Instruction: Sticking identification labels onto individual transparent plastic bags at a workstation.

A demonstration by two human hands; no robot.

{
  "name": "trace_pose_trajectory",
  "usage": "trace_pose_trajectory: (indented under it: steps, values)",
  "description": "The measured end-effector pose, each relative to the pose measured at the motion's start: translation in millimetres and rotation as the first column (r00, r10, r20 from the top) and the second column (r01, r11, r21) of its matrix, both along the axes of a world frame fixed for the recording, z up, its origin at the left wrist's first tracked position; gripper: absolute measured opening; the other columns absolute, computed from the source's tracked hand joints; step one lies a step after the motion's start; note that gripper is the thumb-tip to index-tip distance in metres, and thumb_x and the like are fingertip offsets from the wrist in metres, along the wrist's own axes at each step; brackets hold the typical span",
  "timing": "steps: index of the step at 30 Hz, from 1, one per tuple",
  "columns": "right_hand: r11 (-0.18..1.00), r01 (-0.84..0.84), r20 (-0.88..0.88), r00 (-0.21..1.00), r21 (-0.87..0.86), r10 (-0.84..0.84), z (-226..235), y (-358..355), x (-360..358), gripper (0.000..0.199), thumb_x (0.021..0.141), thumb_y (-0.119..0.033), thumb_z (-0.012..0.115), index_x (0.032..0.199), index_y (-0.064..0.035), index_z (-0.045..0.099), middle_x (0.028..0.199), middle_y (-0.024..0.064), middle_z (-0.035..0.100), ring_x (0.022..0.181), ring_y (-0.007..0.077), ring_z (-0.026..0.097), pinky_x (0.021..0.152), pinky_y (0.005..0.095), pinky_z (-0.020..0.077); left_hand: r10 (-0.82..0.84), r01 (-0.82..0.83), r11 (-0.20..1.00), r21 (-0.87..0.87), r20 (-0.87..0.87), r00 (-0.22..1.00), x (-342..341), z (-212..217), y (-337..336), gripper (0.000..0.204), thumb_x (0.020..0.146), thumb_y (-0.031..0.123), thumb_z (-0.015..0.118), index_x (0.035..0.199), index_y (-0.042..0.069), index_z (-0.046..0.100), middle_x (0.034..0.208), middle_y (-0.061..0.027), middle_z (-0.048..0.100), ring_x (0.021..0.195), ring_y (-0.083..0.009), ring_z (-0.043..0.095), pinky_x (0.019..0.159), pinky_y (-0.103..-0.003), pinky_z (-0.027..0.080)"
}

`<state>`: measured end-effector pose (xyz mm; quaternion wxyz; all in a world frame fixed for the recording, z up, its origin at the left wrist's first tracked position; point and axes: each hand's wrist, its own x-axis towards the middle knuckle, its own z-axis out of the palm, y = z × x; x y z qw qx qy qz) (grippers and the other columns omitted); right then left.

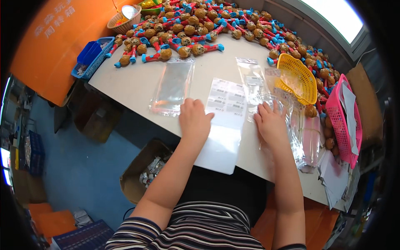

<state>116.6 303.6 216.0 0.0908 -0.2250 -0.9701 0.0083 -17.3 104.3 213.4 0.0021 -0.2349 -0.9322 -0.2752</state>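
Observation:
My left hand (194, 121) rests on the table between a stack of clear plastic bags (173, 85) and a white sheet of printed labels (225, 116). Its fingertips meet the bags' near corner, and its thumb points toward the sheet; the fingers lie apart, gripping nothing I can see. The sheet's lower part is blank and hangs past the table's edge. My right hand (271, 125) lies with fingers spread on a clear bag (253, 81), one with a label on it, right of the sheet. More crinkled clear bags (296, 141) lie partly beneath and beside that hand.
Many red-and-blue toys with brown round heads (189, 30) are heaped along the table's far side. A yellow basket (306, 77) and a pink basket (339, 121) stand right, a blue basket (100, 58) far left. Below the edge is a cardboard box (143, 166) of small packets.

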Motion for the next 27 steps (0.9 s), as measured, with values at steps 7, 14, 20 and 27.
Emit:
trace_pose_trajectory:
  steps: [7, 14, 20, 27]
  values:
    - [0.996, 0.033, -0.079, 0.996, -0.081, -0.039, 25, -14, 11, 0.033, 0.091, -0.023, 0.063, 0.117, -0.0022, 0.064, 0.134, 0.0182, 0.058, 0.133, 0.0415, 0.044, 0.109, 0.0557, 0.0347, 0.013, -0.001, 0.991, 0.131, -0.089, 0.996, 44, 10, -34, 0.053, 0.075, 0.023, 0.082, 0.113, -0.003, 0.055, 0.113, -0.0199, 0.049, 0.104, -0.0378, 0.052, 0.09, -0.043, 0.045]
    - [0.8, -0.387, -0.067, 0.913, -0.458, 0.403, 7, -56, -14, 0.07, 0.083, -0.033, 0.075, 0.14, -0.0035, 0.048, 0.15, 0.019, 0.041, 0.142, 0.038, 0.033, 0.115, 0.0494, 0.029, -0.007, 0.003, 0.996, 0.093, 0.049, 0.999, 54, 0, -52, 0.073, 0.074, 0.027, 0.084, 0.127, -0.006, 0.047, 0.118, -0.0228, 0.048, 0.106, -0.0398, 0.051, 0.093, -0.043, 0.044]
    - [0.85, -0.376, -0.122, 0.926, -0.369, 0.357, -1, -63, -2, 0.048, 0.088, -0.03, 0.067, 0.128, -0.006, 0.059, 0.14, 0.0161, 0.054, 0.133, 0.0383, 0.046, 0.112, 0.053, 0.0321, 0.019, -0.014, 0.983, 0.183, -0.026, 0.999, 55, 0, -58, 0.069, 0.075, 0.018, 0.083, 0.127, -0.006, 0.046, 0.11, -0.021, 0.052, 0.102, -0.0341, 0.054, 0.088, -0.041, 0.046]
    - [0.432, -0.345, -0.408, 0.911, -0.833, -0.06, 17, -69, 18, 0.039, 0.088, 0.001, 0.064, 0.127, 0.0003, 0.06, 0.133, 0.0186, 0.06, 0.122, 0.0263, 0.059, 0.104, 0.0359, 0.0456, -0.384, -0.302, 0.677, 0.672, 0.671, 0.634, 37, 12, -65, 0.033, 0.088, 0.01, 0.072, 0.114, -0.007, 0.061, 0.082, -0.0068, 0.069, 0.071, -0.0071, 0.062, 0.06, -0.022, 0.046]
